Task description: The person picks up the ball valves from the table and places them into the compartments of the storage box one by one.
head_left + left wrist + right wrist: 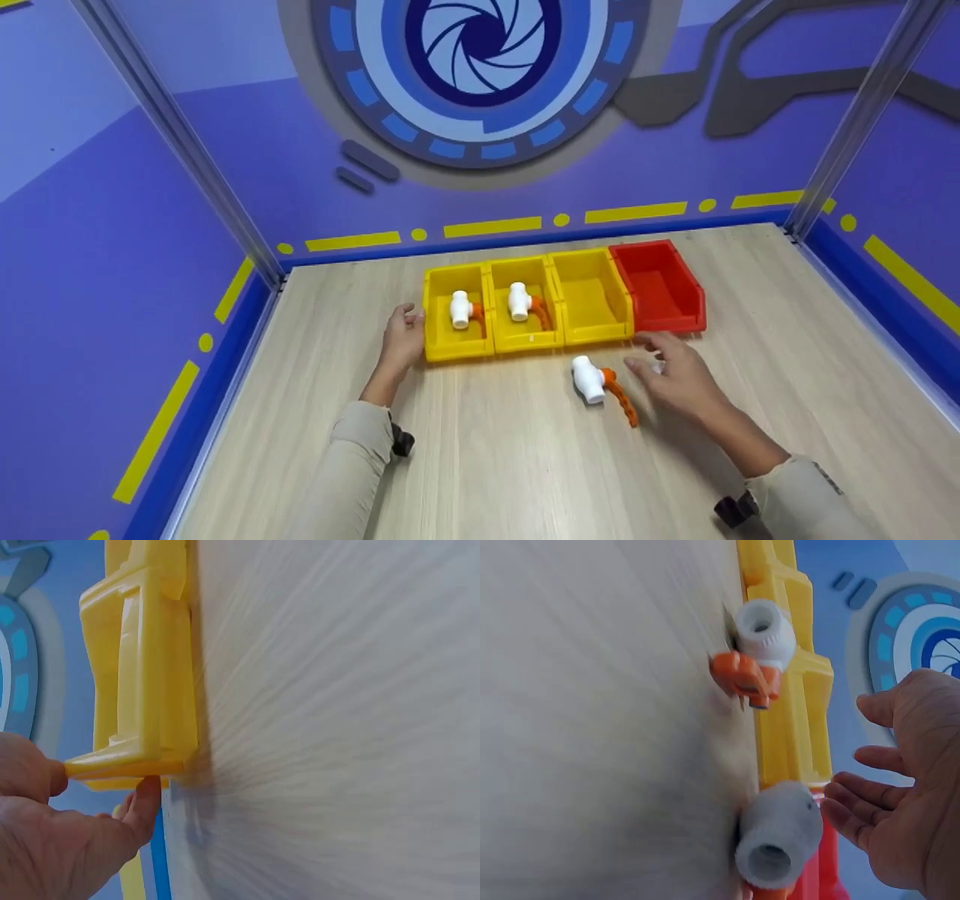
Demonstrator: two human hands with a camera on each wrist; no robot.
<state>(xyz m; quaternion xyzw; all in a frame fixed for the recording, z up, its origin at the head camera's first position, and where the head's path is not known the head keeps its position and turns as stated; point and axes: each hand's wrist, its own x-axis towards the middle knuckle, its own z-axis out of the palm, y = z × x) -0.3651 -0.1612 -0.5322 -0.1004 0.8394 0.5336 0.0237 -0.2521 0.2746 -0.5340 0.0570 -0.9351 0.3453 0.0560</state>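
Note:
My left hand (403, 341) is at the outer side of the leftmost yellow bin (459, 351). In the left wrist view its thumb and fingers hold the bin's edge. My right hand (679, 375), fingers spread and loosely bent, is over the table in front of the red bin (667, 289). A white ball valve (589, 380) with an orange handle lies on the table left of this hand. Beside the fingertips is another white valve (780, 832) in the right wrist view; the hand mostly hides it in the head view.
The two left yellow bins each hold a white valve (460, 310) with an orange handle. A third yellow bin (596, 296) joins them to the red one in a row. Blue-purple panels (225, 150) stand behind and beside the table (487, 465).

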